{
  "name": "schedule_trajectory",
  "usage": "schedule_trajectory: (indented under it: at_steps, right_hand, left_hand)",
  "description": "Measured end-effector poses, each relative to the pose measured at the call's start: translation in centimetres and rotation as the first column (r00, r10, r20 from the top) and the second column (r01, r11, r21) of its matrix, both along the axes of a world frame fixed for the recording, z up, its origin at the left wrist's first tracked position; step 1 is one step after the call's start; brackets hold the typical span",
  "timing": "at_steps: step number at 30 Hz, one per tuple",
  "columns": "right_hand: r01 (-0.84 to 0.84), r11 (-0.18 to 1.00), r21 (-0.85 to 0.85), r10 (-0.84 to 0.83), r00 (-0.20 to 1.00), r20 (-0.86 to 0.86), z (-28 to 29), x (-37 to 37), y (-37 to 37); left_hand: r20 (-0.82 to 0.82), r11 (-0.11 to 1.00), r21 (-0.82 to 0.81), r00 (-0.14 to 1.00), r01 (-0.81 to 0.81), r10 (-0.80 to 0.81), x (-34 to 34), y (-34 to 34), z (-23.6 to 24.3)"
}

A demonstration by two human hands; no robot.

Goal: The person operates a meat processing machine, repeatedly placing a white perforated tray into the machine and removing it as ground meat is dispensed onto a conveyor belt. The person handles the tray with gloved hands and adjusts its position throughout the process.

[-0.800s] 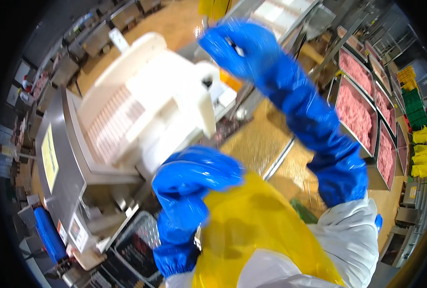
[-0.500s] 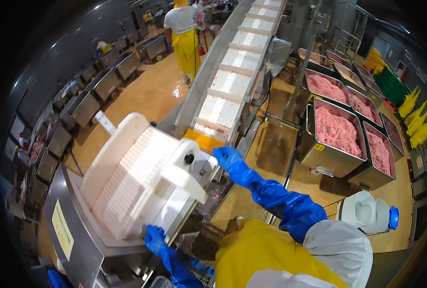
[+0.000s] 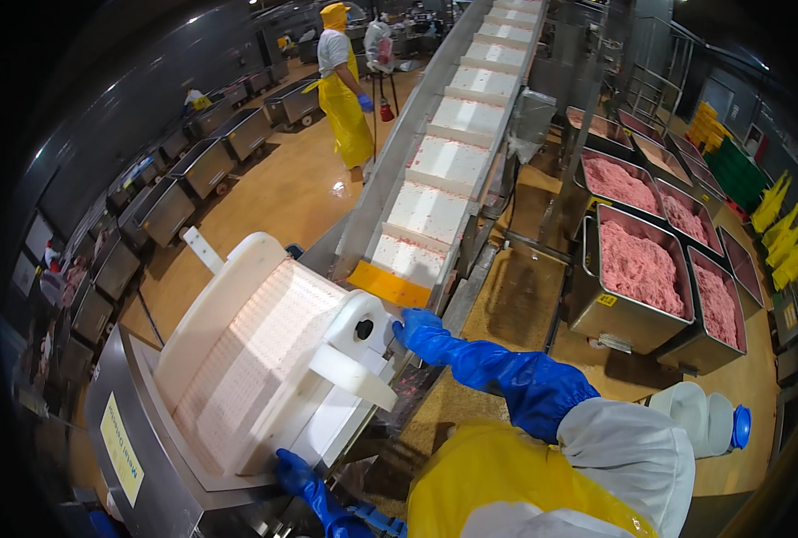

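A white plastic conveyor unit with tall side plates (image 3: 203, 336) surrounds a textured white belt (image 3: 260, 345). My blue-gloved right hand (image 3: 418, 332) is at the unit's right edge, beside the round black knob (image 3: 364, 330) and below the orange flap (image 3: 390, 283). Its fingers are curled in; whatever they grip is hidden. My left hand (image 3: 296, 472), also in a blue glove, is closed at the near lower corner of the side plate, and I cannot make out what is in it. A white arm-like bracket (image 3: 354, 378) sticks out between the hands.
A cleated white incline conveyor (image 3: 457, 148) rises away, with pink scraps on it. Steel bins (image 3: 627, 309) of ground meat (image 3: 643, 264) stand right. White jugs (image 3: 688, 408) are nearby. Ahead, a person in a yellow apron (image 3: 340, 108) stands by steel carts (image 3: 203, 169) on the left.
My right hand has shifted from the orange flap's end toward the black knob. My left hand is closer to the side plate's corner. The person in the background has turned sideways. My view has tilted slightly.
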State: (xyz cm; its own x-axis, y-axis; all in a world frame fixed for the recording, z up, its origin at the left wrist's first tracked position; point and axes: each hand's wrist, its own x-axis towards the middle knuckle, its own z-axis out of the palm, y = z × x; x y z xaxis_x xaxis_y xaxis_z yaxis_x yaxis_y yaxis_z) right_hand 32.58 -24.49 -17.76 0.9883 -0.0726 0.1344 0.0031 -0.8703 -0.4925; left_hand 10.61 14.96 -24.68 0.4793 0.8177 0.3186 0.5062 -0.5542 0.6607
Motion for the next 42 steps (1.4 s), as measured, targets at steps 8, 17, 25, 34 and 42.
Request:
schedule_trajectory:
  at_steps: [8, 17, 25, 34, 42]
  right_hand:
    - [0.006, 0.999, -0.041, -0.009, 0.998, -0.07, -2.5, 1.9, 2.3]
    - [-0.12, 0.985, -0.121, 0.115, 0.992, -0.054, -3.9, 3.5, 2.4]
    - [-0.157, 0.979, -0.133, 0.165, 0.985, 0.053, -3.7, 4.5, 2.4]
    - [-0.131, 0.981, -0.141, 0.129, 0.991, -0.019, -3.8, 4.8, 2.3]
    - [-0.124, 0.985, -0.12, 0.123, 0.992, -0.011, -5.0, 5.1, 2.1]
  left_hand:
    - [-0.114, 0.987, -0.029, 0.982, -0.157, 0.153, -0.3, -0.3, -0.2]
    - [-0.181, 0.998, 0.011, 0.982, -0.054, 0.055, -0.7, -1.7, 2.9]
    - [-0.143, 0.985, 0.144, 0.983, -0.095, 0.116, 0.1, -1.9, 2.0]
    - [-0.196, 0.957, 0.268, 0.966, -0.112, 0.168, 0.5, -1.7, 1.1]
    - [-0.228, 0.968, 0.193, 0.953, -0.157, 0.2, 0.9, -1.9, 1.2]
